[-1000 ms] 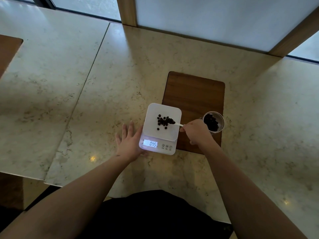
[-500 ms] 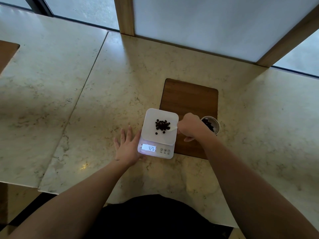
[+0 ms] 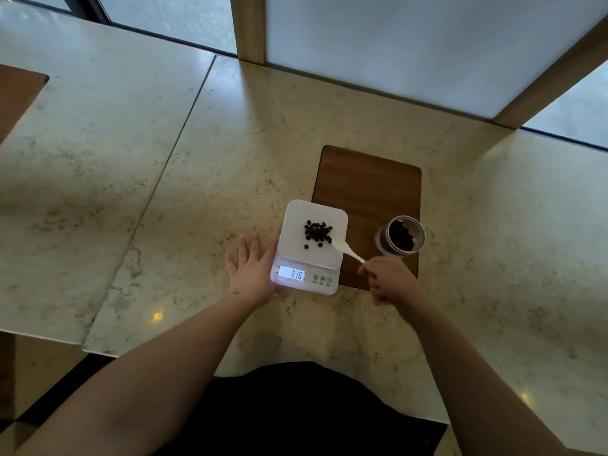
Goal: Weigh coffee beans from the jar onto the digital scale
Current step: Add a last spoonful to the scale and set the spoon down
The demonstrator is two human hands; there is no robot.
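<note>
The white digital scale (image 3: 289,238) stands on the marble counter with its display lit. A small pile of dark coffee beans (image 3: 316,232) lies on its platform. A white plastic spoon (image 3: 345,247) rests with its bowl on the platform beside the beans, its handle sticking out over the right edge. My right hand (image 3: 390,281) is just behind the handle's end, fingers loose and apart, with no grip on it. My left hand (image 3: 253,269) lies flat on the counter, fingers spread, against the scale's left side. The clear jar (image 3: 417,227) of beans stands open to the right.
A wooden board (image 3: 368,185) lies under the jar and behind the scale. A wooden-framed window wall (image 3: 250,28) runs along the back. Another wooden board's corner (image 3: 16,97) shows at the far left. The counter's near edge lies just in front of my body.
My right hand has drawn back toward me and opened, leaving the spoon resting on the scale. The display reading has gone up. My left hand has stayed beside the scale.
</note>
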